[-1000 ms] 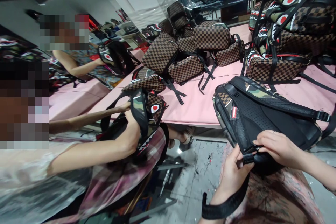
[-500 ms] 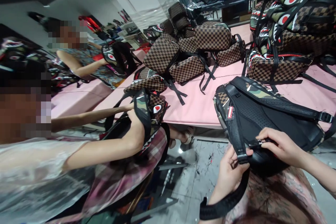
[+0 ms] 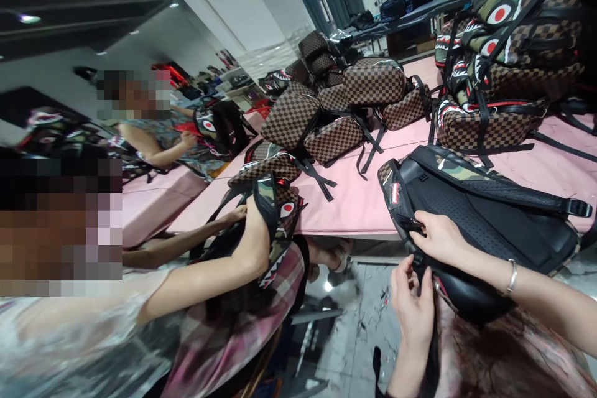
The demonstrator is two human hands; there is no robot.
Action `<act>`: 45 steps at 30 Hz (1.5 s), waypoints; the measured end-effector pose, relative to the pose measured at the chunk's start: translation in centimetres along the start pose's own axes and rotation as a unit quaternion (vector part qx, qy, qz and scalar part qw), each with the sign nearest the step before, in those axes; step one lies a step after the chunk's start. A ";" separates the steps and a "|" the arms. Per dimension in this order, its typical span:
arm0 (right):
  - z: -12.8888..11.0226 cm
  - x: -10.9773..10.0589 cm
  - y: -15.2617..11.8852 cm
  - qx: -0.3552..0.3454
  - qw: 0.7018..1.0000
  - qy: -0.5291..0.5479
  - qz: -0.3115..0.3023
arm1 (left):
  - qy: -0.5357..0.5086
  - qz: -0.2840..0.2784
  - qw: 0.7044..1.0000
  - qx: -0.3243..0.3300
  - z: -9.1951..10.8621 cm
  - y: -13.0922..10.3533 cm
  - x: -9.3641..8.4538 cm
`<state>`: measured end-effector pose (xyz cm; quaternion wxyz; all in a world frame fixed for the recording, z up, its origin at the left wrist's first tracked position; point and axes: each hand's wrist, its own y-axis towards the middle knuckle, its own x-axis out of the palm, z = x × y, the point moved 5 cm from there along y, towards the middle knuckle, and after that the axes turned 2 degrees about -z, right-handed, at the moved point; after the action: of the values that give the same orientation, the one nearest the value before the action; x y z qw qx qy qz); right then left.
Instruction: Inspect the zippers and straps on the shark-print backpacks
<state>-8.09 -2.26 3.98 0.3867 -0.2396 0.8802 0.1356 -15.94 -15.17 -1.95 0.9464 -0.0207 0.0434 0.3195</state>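
Observation:
A backpack (image 3: pixel 480 224) leans from the table edge onto my lap, its black padded back panel facing up and one camouflage-trimmed shoulder strap (image 3: pixel 504 183) lying across it. My left hand (image 3: pixel 413 301) is at the bag's lower left edge, fingers and thumb closed on a black webbing strap (image 3: pixel 433 354) that hangs down past the wrist. Just above it, my right hand (image 3: pixel 443 239) pinches a small dark item against the bag's left side; the fingers mostly hide it. Near that hand, a red-and-white label (image 3: pixel 395 193) shows on the side.
Several brown-checked backpacks (image 3: pixel 373 84) lie on the pink table (image 3: pixel 345 205). More bags with shark faces are stacked (image 3: pixel 508 74) at right. A co-worker close on the left handles another backpack (image 3: pixel 284 214); another person (image 3: pixel 153 137) stands farther back.
My right hand has moved left across the bag, from the lower panel to its left edge. My left hand has shifted slightly down along the strap, away from the buckle area.

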 end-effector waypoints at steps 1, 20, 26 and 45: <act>-0.1 -0.2 0.0 -0.002 1.000 0.001 -0.004 | 0.017 -0.012 1.000 0.005 0.0 0.2 -0.1; 4.0 1.5 -6.6 -0.185 0.980 -0.022 0.070 | -0.437 -0.050 0.833 -0.336 -1.2 0.0 2.0; 3.8 1.5 -5.8 -0.196 0.979 -0.019 0.059 | -0.428 -0.056 0.846 -0.314 -1.5 0.0 1.9; 4.5 0.6 -5.4 -0.228 0.973 0.042 0.020 | -0.411 -0.062 0.862 -0.290 -0.8 0.1 1.9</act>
<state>-2.78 -5.14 0.22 0.2817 -0.3091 0.8461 0.3304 -14.57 -13.96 -2.92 0.8474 -0.1635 -0.4458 0.2374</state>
